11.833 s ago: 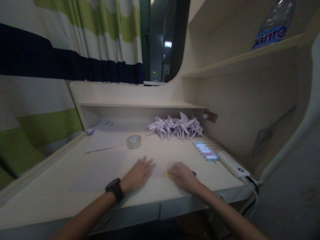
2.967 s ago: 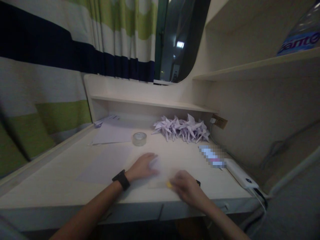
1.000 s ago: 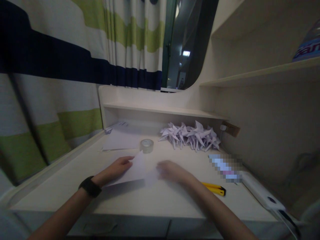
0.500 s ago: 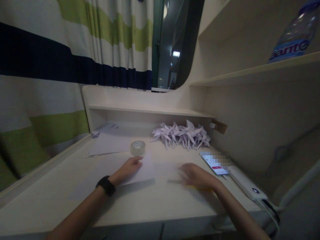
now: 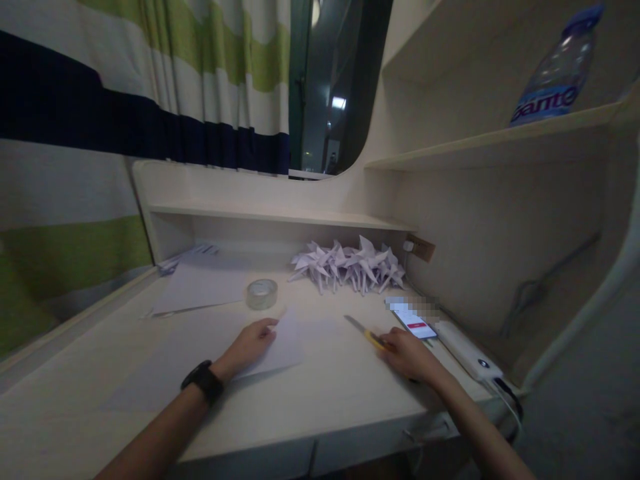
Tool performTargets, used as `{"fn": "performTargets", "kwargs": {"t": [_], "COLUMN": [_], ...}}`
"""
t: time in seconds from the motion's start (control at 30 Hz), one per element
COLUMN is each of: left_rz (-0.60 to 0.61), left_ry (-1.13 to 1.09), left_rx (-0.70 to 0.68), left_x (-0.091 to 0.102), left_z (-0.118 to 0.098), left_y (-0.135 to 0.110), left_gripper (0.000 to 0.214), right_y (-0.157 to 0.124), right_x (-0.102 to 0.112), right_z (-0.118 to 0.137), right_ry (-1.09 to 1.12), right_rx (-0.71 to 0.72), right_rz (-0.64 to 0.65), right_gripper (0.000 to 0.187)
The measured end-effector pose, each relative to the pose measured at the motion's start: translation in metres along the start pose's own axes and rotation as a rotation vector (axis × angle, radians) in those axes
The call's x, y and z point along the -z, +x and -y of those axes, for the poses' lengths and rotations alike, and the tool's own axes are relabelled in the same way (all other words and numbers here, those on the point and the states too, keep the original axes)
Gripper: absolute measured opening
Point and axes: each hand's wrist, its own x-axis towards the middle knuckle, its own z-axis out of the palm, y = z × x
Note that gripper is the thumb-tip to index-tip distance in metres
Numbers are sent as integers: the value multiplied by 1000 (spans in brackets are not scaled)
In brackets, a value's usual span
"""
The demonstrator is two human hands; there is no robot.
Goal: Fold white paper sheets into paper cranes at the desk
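Note:
My left hand (image 5: 254, 340), with a black watch on its wrist, is closed on a white sheet of paper (image 5: 287, 350) lying on the desk. A pale edge of paper sticks up past its fingertips. My right hand (image 5: 403, 353) grips a pair of scissors (image 5: 367, 335) by the yellow and dark handles. The blades point away to the upper left, above the desk and apart from the paper. A roll of clear tape (image 5: 261, 294) lies just beyond my left hand. Farther back, several folded paper pinwheels (image 5: 347, 267) are heaped together.
More white paper (image 5: 200, 280) lies at the back left of the desk (image 5: 280, 417). At right are a lit phone (image 5: 413, 320) and a white power bank (image 5: 470, 353) with cables. A water bottle (image 5: 557, 73) stands on the shelf above. A curtain (image 5: 215, 73) hangs at left.
The scissors have swung from lying nearly level to pointing up and away, as my right hand turned. My left hand stays at the paper. The whole view has shifted to the right.

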Motion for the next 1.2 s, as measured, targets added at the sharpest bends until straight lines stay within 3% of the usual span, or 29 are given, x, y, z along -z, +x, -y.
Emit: {"fn": "performTargets", "kwargs": {"t": [0.27, 0.37, 0.47, 0.57, 0.67, 0.77, 0.93, 1.2], "left_rz": [8, 4, -2, -19, -20, -9, 1, -3], "left_ry": [11, 18, 51, 76, 63, 33, -15, -104], "left_rx": [-28, -40, -54, -57, -66, -61, -53, -58], "left_x": [-4, -4, -5, -7, -9, -11, -12, -9], "left_z": [0, -4, -3, 1, 5, 8, 4, -4], "left_y": [-4, -5, -4, -3, -3, -2, -1, -2], "left_gripper": [40, 37, 38, 40, 40, 40, 39, 43], "right_y": [66, 75, 78, 92, 118, 142, 152, 141], "right_x": [-19, -20, -17, -16, -22, -32, -44, -40], "right_z": [30, 35, 41, 56, 76, 92, 95, 87], "right_ry": [-100, -106, -144, -128, 12, 38, 40, 36], "right_rx": [-119, -150, -127, 55, 392, 523, 347, 236], "right_rz": [-72, -50, -132, -197, -34, 136, 191, 176], "right_gripper": [31, 35, 39, 35, 34, 54, 72, 55]}}
